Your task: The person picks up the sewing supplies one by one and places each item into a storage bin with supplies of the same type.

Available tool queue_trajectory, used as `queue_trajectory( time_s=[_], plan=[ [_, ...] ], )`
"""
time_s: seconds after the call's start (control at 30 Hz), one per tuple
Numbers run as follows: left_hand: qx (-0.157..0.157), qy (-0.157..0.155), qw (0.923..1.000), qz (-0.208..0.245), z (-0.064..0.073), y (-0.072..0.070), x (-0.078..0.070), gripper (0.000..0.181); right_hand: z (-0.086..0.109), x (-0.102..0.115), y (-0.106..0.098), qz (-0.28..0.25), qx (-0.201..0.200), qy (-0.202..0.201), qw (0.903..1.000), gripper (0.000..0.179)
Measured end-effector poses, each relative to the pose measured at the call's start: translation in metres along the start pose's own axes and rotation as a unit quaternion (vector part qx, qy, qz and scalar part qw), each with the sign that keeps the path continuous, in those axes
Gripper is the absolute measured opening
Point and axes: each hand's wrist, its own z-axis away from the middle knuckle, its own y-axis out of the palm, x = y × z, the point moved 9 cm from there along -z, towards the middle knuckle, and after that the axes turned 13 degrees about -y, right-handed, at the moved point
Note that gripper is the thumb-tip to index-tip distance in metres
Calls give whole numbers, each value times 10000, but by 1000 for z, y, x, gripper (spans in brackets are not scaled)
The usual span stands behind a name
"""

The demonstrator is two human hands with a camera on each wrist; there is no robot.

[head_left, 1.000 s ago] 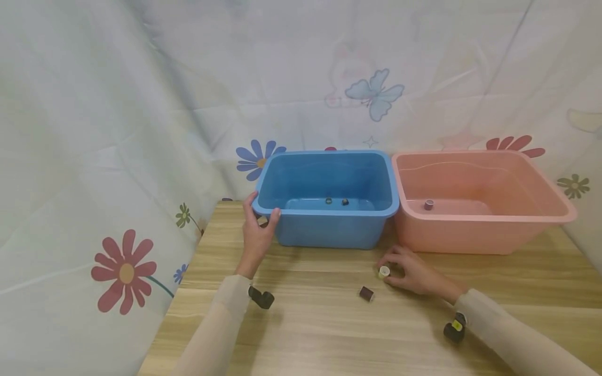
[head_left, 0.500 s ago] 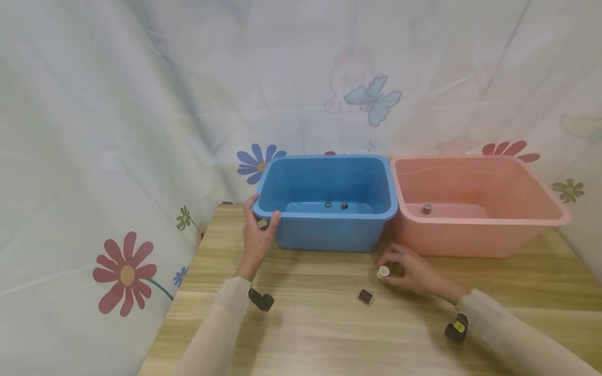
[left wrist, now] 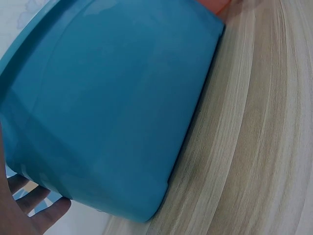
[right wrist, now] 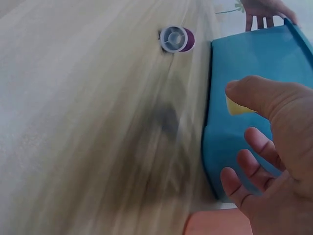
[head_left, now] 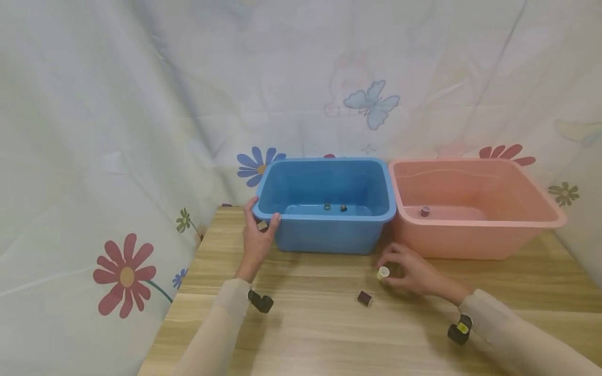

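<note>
A: While our left grip [head_left: 257,241] holds the blue tub's rim [head_left: 324,216], where's the yellow spool [head_left: 380,275]?
B: Pinched in our right grip [head_left: 415,272], white end up toward us. Dark spool [head_left: 364,298] lies sideways on the worktop [head_left: 310,329], left of that nearer grip.
A: Tubs?
B: Blue: two small items [head_left: 343,208]. Pink tub [head_left: 461,244]: one small spool [head_left: 425,211].

Yellow spool [head_left: 383,273], maroon spool [head_left: 364,298], blue tub [head_left: 329,235], pink tub [head_left: 456,241], flower-printed white curtain [head_left: 70,130]

The blue tub [head_left: 327,235] looks like smooth, glossy plastic, the tabletop [head_left: 310,329] like wood.
</note>
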Motion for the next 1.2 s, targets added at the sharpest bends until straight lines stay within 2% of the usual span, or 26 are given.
queue_trajectory(
  time_s=[0.1, 0.23, 0.3, 0.5, 0.6, 0.83, 1.03, 1.2],
  plan=[
    [9, 1, 10000, 20, 0, 0, 1, 72, -4, 7, -6, 107, 23, -227, 9997, 31],
    [55, -78, 9999, 50, 0, 0, 2, 72, -12, 21, -20, 251, -41, -719, 9971, 36],
    [55, -88, 9999, 56, 0, 0, 2, 72, -16, 26, -26, 260, -9, -810, 9964, 37],
    [12, -39, 10000, -9, 1, -1, 0, 71, -27, 35, -39, 107, 450, -476, 9978, 34],
    [32, -43, 10000, -32, 0, 0, 0, 71, -31, 40, -47, 9, 553, -466, 9974, 32],
    [23, -25, 10000, -53, 1, 0, 0, 72, -43, 52, -72, -85, 430, -674, 9968, 36],
    [43, -11, 10000, -37, 2, 0, -1, 71, -51, 57, -94, 83, 428, -576, 9974, 36],
    [28, -65, 10000, -69, -1, 1, 2, 73, -58, 58, -111, -77, 402, -549, 9977, 36]
  ],
)
